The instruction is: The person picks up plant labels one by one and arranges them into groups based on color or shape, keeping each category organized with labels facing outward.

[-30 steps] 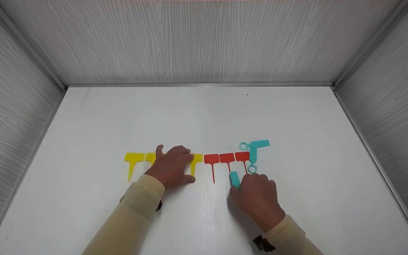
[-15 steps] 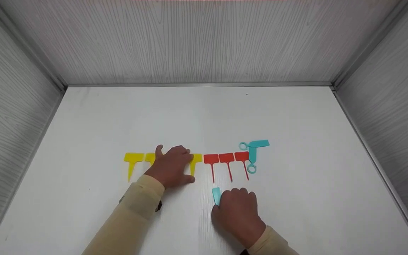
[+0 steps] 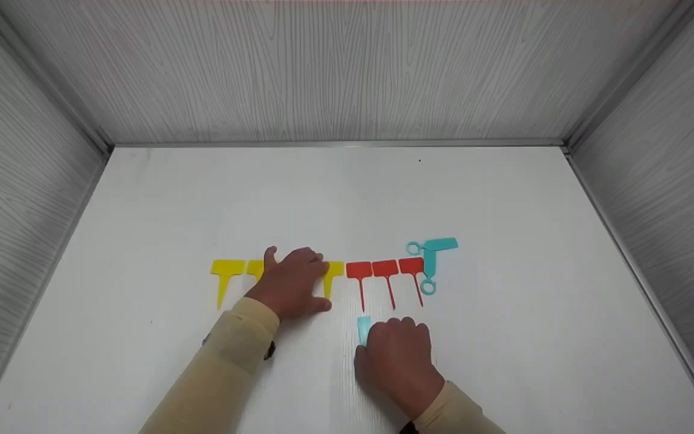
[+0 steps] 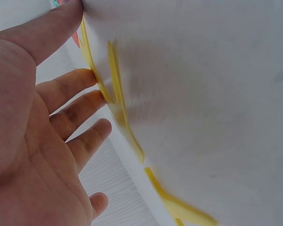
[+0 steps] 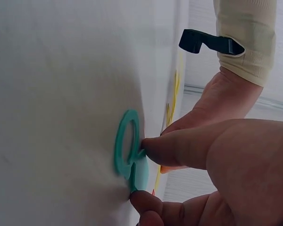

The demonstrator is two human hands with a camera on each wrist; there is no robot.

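My left hand [image 3: 297,272] lies flat with straight fingers on a row of yellow T-shaped tags [image 3: 228,269]; the left wrist view shows its fingertips [image 4: 92,75] touching the yellow tags [image 4: 114,89]. To the right, three red tags [image 3: 385,269] continue the row. My right hand [image 3: 390,340] is in front of the red tags with curled fingers, pinching a teal tag [image 3: 363,329] against the table. In the right wrist view, its fingertips [image 5: 153,147] grip the teal tag's neck beside its ring [image 5: 126,147]. Two more teal ring tags [image 3: 434,253] lie crossed at the row's right end.
The white table [image 3: 347,199] is enclosed by grey wood-grain walls [image 3: 347,72] at the back and both sides. Both cream sleeves [image 3: 226,355] reach in from the near edge. A black strap [image 5: 207,42] sits on the left wrist.
My right hand has dragged the teal tag left and toward me, from beside the rightmost red tag to below the leftmost red one. The left hand stayed put.
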